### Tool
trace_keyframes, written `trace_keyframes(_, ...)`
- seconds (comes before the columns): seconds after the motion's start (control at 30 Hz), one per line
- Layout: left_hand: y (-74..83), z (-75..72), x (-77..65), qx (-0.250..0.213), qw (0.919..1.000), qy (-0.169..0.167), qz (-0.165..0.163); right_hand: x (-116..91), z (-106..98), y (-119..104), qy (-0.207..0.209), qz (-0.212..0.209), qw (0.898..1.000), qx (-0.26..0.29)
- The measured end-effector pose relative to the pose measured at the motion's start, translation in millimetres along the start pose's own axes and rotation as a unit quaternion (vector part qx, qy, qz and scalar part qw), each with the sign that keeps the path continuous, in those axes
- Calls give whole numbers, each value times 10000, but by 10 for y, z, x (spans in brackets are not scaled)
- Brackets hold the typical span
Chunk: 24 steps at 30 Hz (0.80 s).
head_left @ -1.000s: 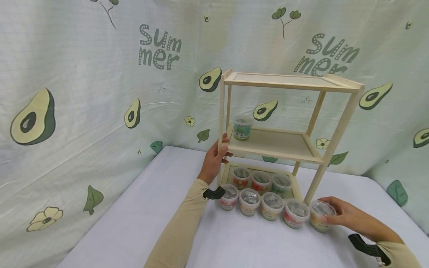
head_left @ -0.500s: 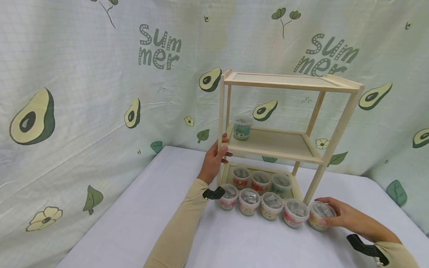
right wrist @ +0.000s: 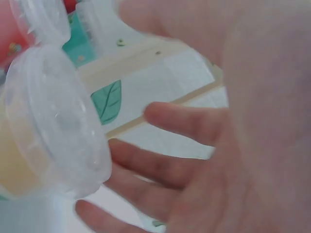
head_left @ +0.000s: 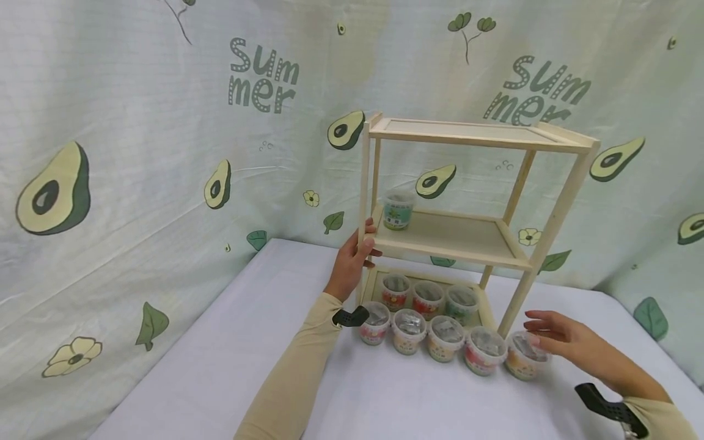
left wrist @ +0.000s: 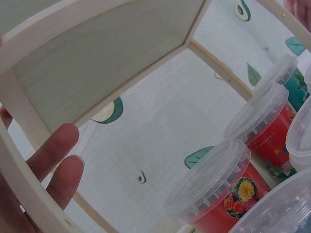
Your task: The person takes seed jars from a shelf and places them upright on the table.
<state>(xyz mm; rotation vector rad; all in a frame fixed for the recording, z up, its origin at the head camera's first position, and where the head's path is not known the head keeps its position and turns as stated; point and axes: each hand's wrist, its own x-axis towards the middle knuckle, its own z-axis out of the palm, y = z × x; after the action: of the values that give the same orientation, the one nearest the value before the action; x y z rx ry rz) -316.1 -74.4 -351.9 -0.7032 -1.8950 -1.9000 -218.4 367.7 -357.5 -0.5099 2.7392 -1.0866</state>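
Observation:
My left hand (head_left: pixel 348 264) grips the front left post (head_left: pixel 364 183) of a wooden shelf rack at the middle shelf. In the left wrist view its fingertips (left wrist: pixel 67 179) show past the post. My right hand (head_left: pixel 577 349) is beside and above a lidded plastic tub (head_left: pixel 521 366) with a pale yellow label, at the right end of the front row. Its fingers are spread and not round the tub; in the right wrist view several fingers lie behind the tub's clear lid (right wrist: pixel 68 116). I cannot tell whether any touch it.
Several tubs, among them a red-labelled tub (head_left: pixel 481 360), stand in a row on the white table (head_left: pixel 407 403) before the rack. Three more, including a green-labelled tub (head_left: pixel 462 305), sit on the bottom shelf. A teal-labelled tub (head_left: pixel 397 214) occupies the middle shelf (head_left: pixel 456 235).
My right hand has let go of the end tub and lifted slightly, its fingers loosening. That tub had shifted slightly left, toward the row. My left hand stays on the post.

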Motion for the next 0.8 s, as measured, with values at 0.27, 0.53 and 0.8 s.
trace_keyframes(0.27,6,11,3,-25,10000,-6,12,-36,-63,-64,1182,-802,9884,516)
trace_keyframes(0.53,141,-10,-20,-148,9996,-221,-112,-41,-44,-195,1664,-945,9796,611)
trace_keyframes(0.8,124,-12,-11,-73,9996,-238,-109,-59,-27,-311,1839,-779,9782,574)
